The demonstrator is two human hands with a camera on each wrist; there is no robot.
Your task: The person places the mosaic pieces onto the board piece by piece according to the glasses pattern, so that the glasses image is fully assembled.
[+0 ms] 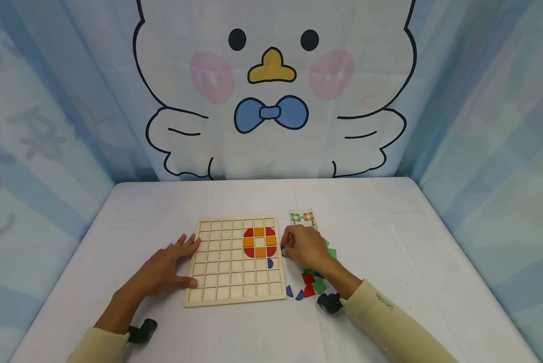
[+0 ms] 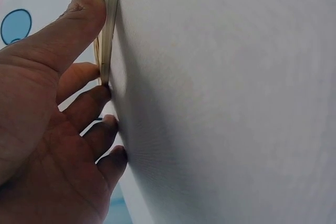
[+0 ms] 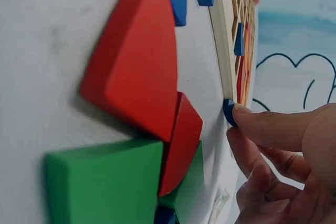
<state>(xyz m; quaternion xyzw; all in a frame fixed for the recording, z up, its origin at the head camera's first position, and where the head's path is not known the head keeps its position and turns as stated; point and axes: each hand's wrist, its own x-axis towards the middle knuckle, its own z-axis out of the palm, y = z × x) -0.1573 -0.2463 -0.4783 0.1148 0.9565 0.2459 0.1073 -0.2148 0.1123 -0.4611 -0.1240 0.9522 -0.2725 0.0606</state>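
Note:
A wooden grid board (image 1: 226, 275) lies flat on the table. Red and orange pieces form a ring (image 1: 259, 232) in its upper right cells, and one blue piece (image 1: 270, 263) sits in a cell just below. My left hand (image 1: 169, 264) rests along the board's left edge, thumb on the frame and fingers spread; in the left wrist view the fingertips touch the board's side (image 2: 108, 35). Beside the right edge, my right hand (image 1: 305, 246) pinches a small blue piece (image 3: 229, 113) between thumb and index finger. That piece is close to the board's rim.
Loose red (image 1: 309, 291), green (image 1: 319, 286) and blue pieces (image 1: 289, 291) lie right of the board, some under my right forearm. A printed pattern card (image 1: 302, 217) lies behind my right hand. A curtain with a cartoon bird (image 1: 271, 146) hangs behind the table.

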